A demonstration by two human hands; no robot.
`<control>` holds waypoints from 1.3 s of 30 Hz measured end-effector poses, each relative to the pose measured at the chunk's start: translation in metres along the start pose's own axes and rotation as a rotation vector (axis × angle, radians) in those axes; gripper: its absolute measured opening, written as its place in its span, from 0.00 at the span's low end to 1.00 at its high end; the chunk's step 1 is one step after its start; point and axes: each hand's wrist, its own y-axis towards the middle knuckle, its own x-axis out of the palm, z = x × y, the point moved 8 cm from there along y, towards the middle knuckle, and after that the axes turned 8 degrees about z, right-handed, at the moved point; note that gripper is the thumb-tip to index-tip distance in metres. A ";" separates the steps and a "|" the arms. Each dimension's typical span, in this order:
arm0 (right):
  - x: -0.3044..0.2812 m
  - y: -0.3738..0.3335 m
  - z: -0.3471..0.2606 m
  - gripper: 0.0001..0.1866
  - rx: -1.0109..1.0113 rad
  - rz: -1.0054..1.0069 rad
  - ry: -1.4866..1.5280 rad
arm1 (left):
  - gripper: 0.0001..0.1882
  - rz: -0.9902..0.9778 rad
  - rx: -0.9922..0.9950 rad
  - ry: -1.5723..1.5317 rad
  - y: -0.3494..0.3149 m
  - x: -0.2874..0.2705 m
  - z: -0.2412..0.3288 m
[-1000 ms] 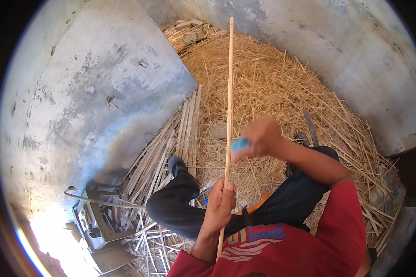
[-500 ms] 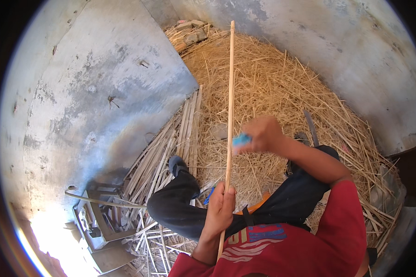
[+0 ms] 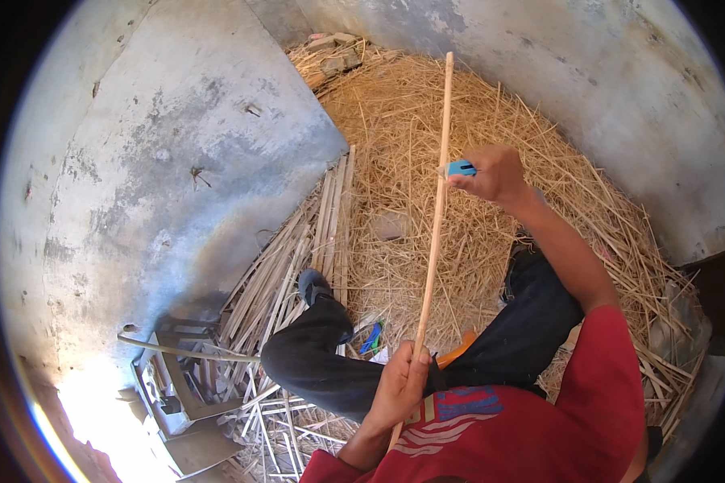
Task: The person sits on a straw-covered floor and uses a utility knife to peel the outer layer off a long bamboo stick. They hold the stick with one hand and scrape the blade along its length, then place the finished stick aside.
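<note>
From the head camera, looking down, a person in a red shirt and dark trousers sits on a floor covered with straw [image 3: 540,121], in a corner of grey plastered walls [image 3: 177,161].

The left hand [image 3: 399,386] is closed around the lower part of a long, thin, pale wooden stick [image 3: 437,217], low in the picture and close to the chest. The stick runs from that grip up and away over the lap, nearly straight, and its far end shows against the straw near the back wall.

The right hand [image 3: 495,173] is raised higher along the stick, its fingers wrapped around a small blue-handled tool [image 3: 461,168]. The tool's front end meets the stick's right side; the blade itself is too small to make out.

A stack of split cane strips [image 3: 314,241] lies on the floor to the left of the bent left leg, along the foot of the wall. Between the legs lie a small blue and green object [image 3: 370,338] and an orange-handled object [image 3: 459,350], partly hidden. At the lower left stands a grey metal frame [image 3: 173,386] in bright sunlight, with loose strips scattered around it.
</note>
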 end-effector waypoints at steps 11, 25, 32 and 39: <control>-0.008 -0.007 0.111 0.38 0.214 0.036 -0.288 | 0.09 -0.092 -0.101 0.107 -0.043 -0.003 -0.021; 0.011 -0.032 0.062 0.37 0.759 -0.510 0.203 | 0.12 0.107 0.001 0.066 0.008 -0.025 -0.022; -0.019 -0.031 -0.130 0.35 -0.098 -0.287 0.357 | 0.11 0.058 0.083 -0.135 0.041 -0.014 0.015; -0.007 -0.022 -0.083 0.35 0.077 -0.261 0.221 | 0.11 0.103 0.124 0.027 0.031 -0.010 0.016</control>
